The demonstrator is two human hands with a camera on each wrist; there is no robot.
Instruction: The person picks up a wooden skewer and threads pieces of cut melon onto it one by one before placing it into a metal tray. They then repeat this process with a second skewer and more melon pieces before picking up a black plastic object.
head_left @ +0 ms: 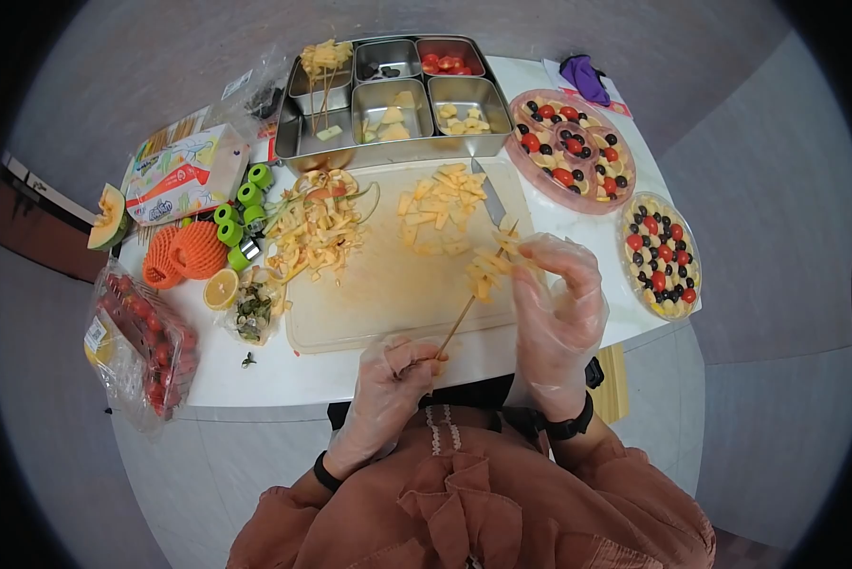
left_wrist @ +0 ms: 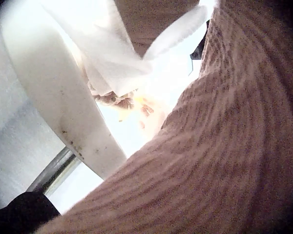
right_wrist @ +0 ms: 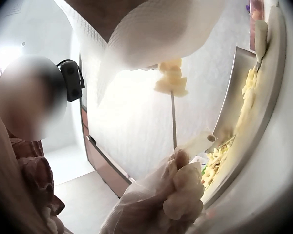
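Observation:
My gloved left hand (head_left: pixel 385 394) grips the lower end of a thin wooden skewer (head_left: pixel 458 324) in front of the cutting board. Pale yellow fruit pieces (head_left: pixel 484 275) are threaded on its upper part, and the pointed tip sticks out above them. With thumb and forefinger curled, my gloved right hand (head_left: pixel 563 308) pinches a fruit piece at the upper end of the skewer. In the right wrist view, the threaded fruit (right_wrist: pixel 171 80) hangs below the right glove, with the left hand (right_wrist: pixel 161 195) lower down on the stick. Glare washes out most of the left wrist view.
On the cutting board (head_left: pixel 378 303) lie cut fruit slices (head_left: pixel 443 204), a heap of peelings (head_left: pixel 317 223) and a knife (head_left: pixel 489 194). Behind stands a steel tray (head_left: pixel 397 152) with compartments. Two fruit platters (head_left: pixel 577 199) sit right; bagged tomatoes (head_left: pixel 146 346), a lemon half (head_left: pixel 221 289) and tissues (head_left: pixel 184 175) left.

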